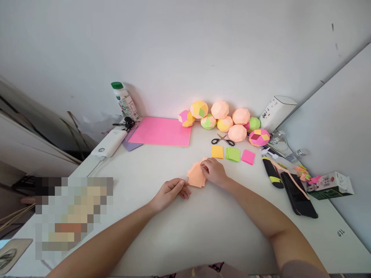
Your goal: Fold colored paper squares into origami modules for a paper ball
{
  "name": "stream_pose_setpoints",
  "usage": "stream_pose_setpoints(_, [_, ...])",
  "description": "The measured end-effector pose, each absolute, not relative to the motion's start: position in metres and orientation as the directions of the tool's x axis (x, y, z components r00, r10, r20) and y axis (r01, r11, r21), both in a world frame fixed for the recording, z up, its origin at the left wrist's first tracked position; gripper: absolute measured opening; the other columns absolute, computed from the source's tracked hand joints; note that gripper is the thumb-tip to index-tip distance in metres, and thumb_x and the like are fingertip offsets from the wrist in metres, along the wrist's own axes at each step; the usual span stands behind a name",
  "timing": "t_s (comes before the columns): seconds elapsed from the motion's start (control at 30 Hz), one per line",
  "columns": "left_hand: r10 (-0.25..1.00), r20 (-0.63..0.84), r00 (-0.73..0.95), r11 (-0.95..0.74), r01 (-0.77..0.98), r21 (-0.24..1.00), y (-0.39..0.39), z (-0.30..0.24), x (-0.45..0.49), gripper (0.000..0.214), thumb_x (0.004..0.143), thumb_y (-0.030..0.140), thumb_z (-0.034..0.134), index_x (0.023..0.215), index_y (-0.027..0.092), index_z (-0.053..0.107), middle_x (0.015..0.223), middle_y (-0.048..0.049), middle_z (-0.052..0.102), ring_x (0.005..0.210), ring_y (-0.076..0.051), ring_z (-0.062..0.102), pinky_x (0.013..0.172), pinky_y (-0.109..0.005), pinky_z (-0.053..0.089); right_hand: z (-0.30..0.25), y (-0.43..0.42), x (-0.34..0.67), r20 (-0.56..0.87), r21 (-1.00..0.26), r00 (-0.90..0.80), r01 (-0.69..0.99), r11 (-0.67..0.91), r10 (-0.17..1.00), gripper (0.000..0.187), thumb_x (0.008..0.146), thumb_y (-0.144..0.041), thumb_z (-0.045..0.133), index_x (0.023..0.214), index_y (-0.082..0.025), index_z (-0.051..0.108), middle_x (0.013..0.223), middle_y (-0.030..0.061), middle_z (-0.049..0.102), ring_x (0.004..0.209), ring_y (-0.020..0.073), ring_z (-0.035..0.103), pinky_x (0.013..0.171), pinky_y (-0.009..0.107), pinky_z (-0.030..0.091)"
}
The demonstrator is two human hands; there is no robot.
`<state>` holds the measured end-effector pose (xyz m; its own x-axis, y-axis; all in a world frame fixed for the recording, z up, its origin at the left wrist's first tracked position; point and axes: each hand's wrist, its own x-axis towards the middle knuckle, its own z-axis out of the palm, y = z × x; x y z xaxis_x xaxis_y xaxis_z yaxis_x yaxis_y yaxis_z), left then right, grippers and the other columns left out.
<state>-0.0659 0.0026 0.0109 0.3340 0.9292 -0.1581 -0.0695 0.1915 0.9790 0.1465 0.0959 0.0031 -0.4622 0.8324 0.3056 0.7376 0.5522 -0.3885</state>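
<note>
In the middle of the white table lies a loosely fanned pile of peach-orange paper pieces (196, 177). My right hand (215, 172) is at its upper right edge, fingers bent and closed on the paper. At the pile's lower left is my left hand (171, 194), its thumb against its curled fingers; whether paper is between them I cannot make out. Behind the pile, small stacks of yellow-orange paper (217, 152), green paper (233, 154) and pink paper (248, 156) lie in a row. Black-handled scissors (222, 139) rest open behind those stacks.
Several faceted paper balls (220, 110) sit along the wall. A pink sheet (162, 132), a bottle (125, 101) and a white power bank (109, 143) are at back left. To the right lie a yellow-black cutter (271, 172), a phone (297, 195) and a carton (332, 185).
</note>
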Motion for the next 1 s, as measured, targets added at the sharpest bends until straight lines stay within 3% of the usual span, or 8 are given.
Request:
stream_pose_setpoints(0.2, [0.959, -0.09, 0.269, 0.103, -0.033, 0.994, -0.001, 0.009, -0.063, 0.04, 0.087, 0.052, 0.049, 0.092, 0.014, 0.062, 0.078, -0.0072, 0.07, 0.066, -0.017, 0.066, 0.064, -0.033, 0.055, 0.009, 0.093, 0.147, 0.5, -0.382, -0.354, 0.729, 0.568, 0.791, 0.013, 0.086, -0.016, 0.05, 0.078, -0.018, 0.06, 0.079, 0.0059, 0.06, 0.078, 0.0191, 0.052, 0.067, 0.029, 0.045])
stream_pose_setpoints(0.33, [0.979, 0.054, 0.198, -0.076, 0.109, 0.991, -0.004, 0.01, -0.065, 0.032, 0.091, 0.044, 0.046, 0.095, 0.016, 0.062, 0.086, -0.0066, 0.07, 0.078, -0.018, 0.067, 0.076, -0.035, 0.056, 0.008, 0.092, 0.146, 0.56, -0.422, -0.297, 0.701, 0.575, 0.773, 0.016, 0.088, -0.018, 0.045, 0.09, -0.016, 0.061, 0.088, 0.0094, 0.061, 0.09, 0.0231, 0.05, 0.081, 0.038, 0.047])
stream_pose_setpoints(0.43, [0.952, 0.214, 0.217, -0.273, 0.292, 0.917, -0.002, 0.011, -0.067, 0.027, 0.093, 0.034, 0.042, 0.106, 0.02, 0.061, 0.107, -0.0084, 0.067, 0.101, -0.02, 0.062, 0.09, -0.038, 0.052, 0.0, 0.084, 0.139, 0.521, -0.48, -0.354, 0.63, 0.61, 0.776, 0.021, 0.089, -0.018, 0.042, 0.099, -0.014, 0.06, 0.102, 0.0142, 0.06, 0.101, 0.0249, 0.051, 0.09, 0.044, 0.047])
stream_pose_setpoints(0.53, [0.852, 0.345, 0.393, -0.503, 0.434, 0.747, 0.001, 0.01, -0.067, 0.03, 0.092, 0.022, 0.041, 0.117, 0.021, 0.057, 0.134, -0.0103, 0.052, 0.126, -0.024, 0.046, 0.103, -0.044, 0.043, -0.007, 0.071, 0.129, 0.484, -0.559, -0.447, 0.503, 0.659, 0.752, 0.026, 0.091, -0.017, 0.037, 0.108, -0.014, 0.057, 0.112, 0.0153, 0.058, 0.11, 0.0231, 0.05, 0.096, 0.044, 0.045])
stream_pose_setpoints(0.6, [0.78, 0.335, 0.528, -0.605, 0.501, 0.619, 0.003, 0.007, -0.065, 0.03, 0.09, 0.017, 0.042, 0.115, 0.02, 0.059, 0.139, -0.0099, 0.047, 0.132, -0.027, 0.038, 0.106, -0.047, 0.038, -0.007, 0.063, 0.125, 0.457, -0.637, -0.485, 0.406, 0.655, 0.746, 0.028, 0.093, -0.018, 0.035, 0.112, -0.016, 0.055, 0.115, 0.014, 0.058, 0.114, 0.0206, 0.051, 0.098, 0.041, 0.045])
stream_pose_setpoints(0.7, [0.764, 0.284, 0.58, -0.634, 0.588, 0.503, 0.002, 0.001, -0.064, 0.027, 0.089, 0.014, 0.042, 0.108, 0.019, 0.061, 0.141, -0.0108, 0.045, 0.136, -0.03, 0.031, 0.106, -0.05, 0.037, -0.001, 0.062, 0.126, 0.404, -0.767, -0.445, 0.313, 0.561, 0.8, 0.027, 0.094, -0.023, 0.034, 0.109, -0.018, 0.057, 0.113, 0.0108, 0.06, 0.112, 0.0178, 0.054, 0.097, 0.037, 0.046])
stream_pose_setpoints(0.87, [0.813, 0.307, 0.495, -0.581, 0.654, 0.483, 0.0, -0.005, -0.067, 0.04, 0.085, 0.025, 0.056, 0.123, 0.016, 0.05, 0.149, -0.0163, 0.03, 0.139, -0.036, 0.021, 0.103, -0.054, 0.04, 0.009, 0.074, 0.136, 0.254, -0.897, -0.247, 0.301, 0.323, 0.935, 0.027, 0.094, -0.03, 0.035, 0.102, -0.02, 0.059, 0.114, 0.008, 0.061, 0.112, 0.0182, 0.055, 0.1, 0.038, 0.042])
stream_pose_setpoints(1.0, [0.807, 0.29, 0.515, -0.59, 0.665, 0.459, 0.001, -0.005, -0.066, 0.033, 0.084, 0.024, 0.057, 0.116, 0.019, 0.055, 0.149, -0.0121, 0.032, 0.138, -0.034, 0.024, 0.103, -0.052, 0.04, 0.013, 0.072, 0.135, 0.19, -0.91, -0.375, 0.279, 0.306, 0.907, 0.028, 0.094, -0.032, 0.037, 0.103, -0.02, 0.06, 0.116, 0.0081, 0.061, 0.112, 0.0177, 0.056, 0.1, 0.038, 0.042])
